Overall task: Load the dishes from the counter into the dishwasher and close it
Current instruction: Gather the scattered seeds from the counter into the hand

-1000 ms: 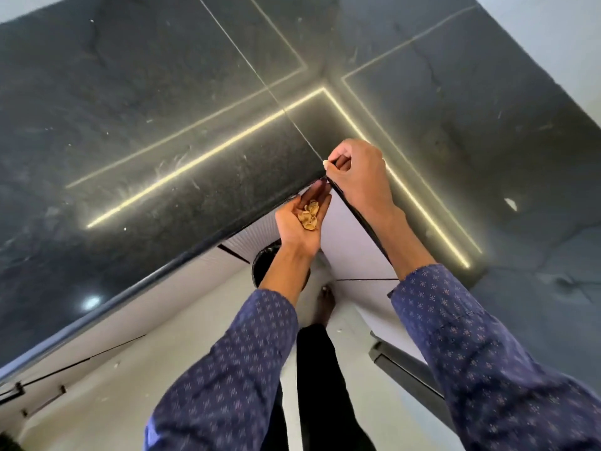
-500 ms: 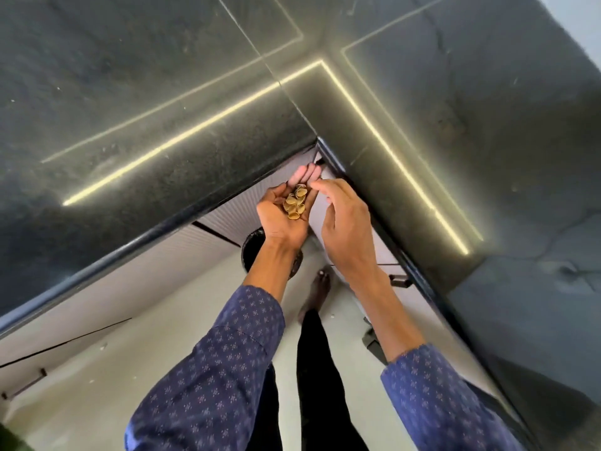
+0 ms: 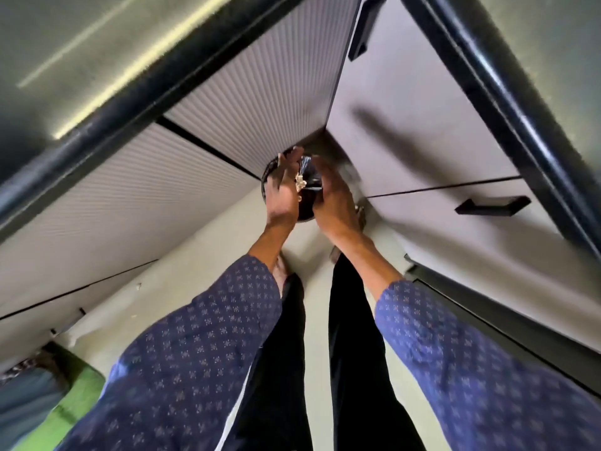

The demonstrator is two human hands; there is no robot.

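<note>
Head view, nearest us at the bottom of the frame, shows two patterned blue sleeves (image 3: 182, 362) and dark trousers. Just above centre, the left hand (image 3: 281, 193) is tipped with straight fingers, and pale scraps (image 3: 300, 183) spill from its palm. The right hand (image 3: 335, 200) sits close beside it, fingers loosely extended and gripping nothing that we can see. Both hover over a dark round bin (image 3: 305, 203) on the floor, in the corner of the cabinets. Beyond, ribbed cabinet fronts (image 3: 253, 92) and the dark counter edge (image 3: 107, 115) cross the upper left. We judge the loading hardly begun: this looks like clearing scraps first. No dishes are in view, and we cannot find a dishwasher; the dark panel (image 3: 504, 323) at lower right may be its door, but it is cut off. Motion blur smears the hands and the bin's rim.
</note>
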